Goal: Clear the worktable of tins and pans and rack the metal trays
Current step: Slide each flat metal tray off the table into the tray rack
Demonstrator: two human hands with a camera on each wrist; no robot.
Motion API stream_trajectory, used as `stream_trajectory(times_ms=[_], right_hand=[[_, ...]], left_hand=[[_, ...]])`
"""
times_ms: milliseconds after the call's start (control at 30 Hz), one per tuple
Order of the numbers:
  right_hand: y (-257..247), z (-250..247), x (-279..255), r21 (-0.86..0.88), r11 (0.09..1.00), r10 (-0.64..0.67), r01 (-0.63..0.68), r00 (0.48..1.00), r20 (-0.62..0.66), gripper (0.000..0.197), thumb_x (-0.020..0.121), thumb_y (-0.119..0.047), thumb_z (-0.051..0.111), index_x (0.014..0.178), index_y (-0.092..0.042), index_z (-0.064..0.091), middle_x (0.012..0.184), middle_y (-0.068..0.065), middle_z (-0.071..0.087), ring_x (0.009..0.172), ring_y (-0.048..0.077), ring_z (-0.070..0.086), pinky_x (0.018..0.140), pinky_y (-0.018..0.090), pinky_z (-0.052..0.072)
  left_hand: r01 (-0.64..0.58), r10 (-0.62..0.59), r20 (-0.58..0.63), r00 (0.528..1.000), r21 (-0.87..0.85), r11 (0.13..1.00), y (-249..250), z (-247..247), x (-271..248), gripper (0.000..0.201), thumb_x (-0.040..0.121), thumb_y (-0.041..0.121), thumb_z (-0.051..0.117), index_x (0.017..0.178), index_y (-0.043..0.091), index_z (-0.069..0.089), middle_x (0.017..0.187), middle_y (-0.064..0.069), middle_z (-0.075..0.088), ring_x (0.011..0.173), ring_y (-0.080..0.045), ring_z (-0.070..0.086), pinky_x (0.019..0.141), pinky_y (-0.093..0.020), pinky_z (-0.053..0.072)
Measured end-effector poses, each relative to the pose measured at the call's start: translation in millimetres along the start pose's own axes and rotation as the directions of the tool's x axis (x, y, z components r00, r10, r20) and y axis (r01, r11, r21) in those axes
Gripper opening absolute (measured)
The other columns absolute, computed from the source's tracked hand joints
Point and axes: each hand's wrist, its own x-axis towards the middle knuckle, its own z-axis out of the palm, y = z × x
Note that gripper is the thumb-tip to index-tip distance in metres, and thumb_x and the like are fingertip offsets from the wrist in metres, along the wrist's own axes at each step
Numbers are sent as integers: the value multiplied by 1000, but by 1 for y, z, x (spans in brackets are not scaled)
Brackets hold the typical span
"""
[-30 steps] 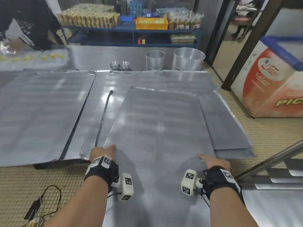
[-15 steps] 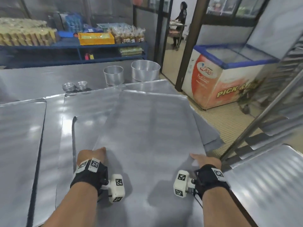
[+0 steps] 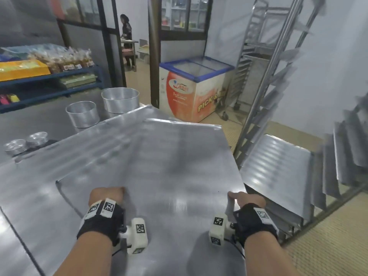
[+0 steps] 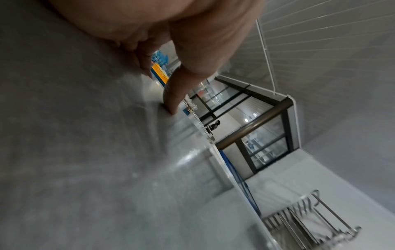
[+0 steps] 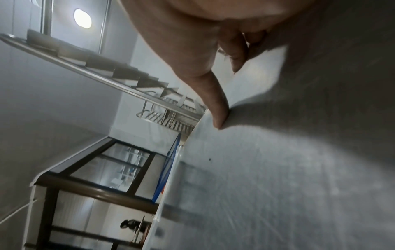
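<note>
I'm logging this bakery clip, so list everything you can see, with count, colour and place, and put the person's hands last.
held tray: one, silver, lifted, in both hands
trays on worktable: count unclear, silver, left, under the held tray
round pans: two, silver, far end of worktable
small tins: two stacks, silver, left of the pans
tray rack: one, steel, right, trays in its slots
racked tray: one plainly seen, silver, lower right
chest freezer: one, orange and white, blue rim, by the doorway
shelf: one, blue, packed goods and a yellow crate
other person: one, far room
hands: left and right, gripping the held tray's near edge
</note>
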Motion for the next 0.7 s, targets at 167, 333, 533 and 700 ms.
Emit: stream_trajectory(times_ms=[167,333,533,700], right_hand=[[35,-40,-26,49,997,56,-52,995,-89,44,70,-23,89,97,-1,62,87,16,68,73,31,65,57,29,46],[71,-80,-46,82,989,135,-122,976,-173,52,67,-27,89,101,3,65,94,15,69,76,30,67,68,35,56],[108,-129,-67,156,966,238,-205,941,-239,42,72,-22,86,94,5,63,75,11,61,61,27,58,57,34,52],[133,-165,-76,277,944,248,-177,937,-247,49,83,-24,78,120,3,63,111,20,65,92,33,65,56,28,40]], left_hand=[[-129,127,111,986,17,991,5,2,-29,36,91,29,58,124,15,67,127,-9,67,117,-25,63,92,-28,48],[-370,294,254,921,338,865,5,20,-66,34,94,29,54,127,25,63,128,1,67,119,-20,63,93,-22,49],[-459,332,379,864,320,829,4,59,-83,31,95,31,49,121,25,65,126,4,67,117,-18,64,87,-21,46],[-440,284,473,834,259,860,12,91,-102,32,96,24,47,119,12,64,109,-2,69,111,-21,65,79,-16,41]])
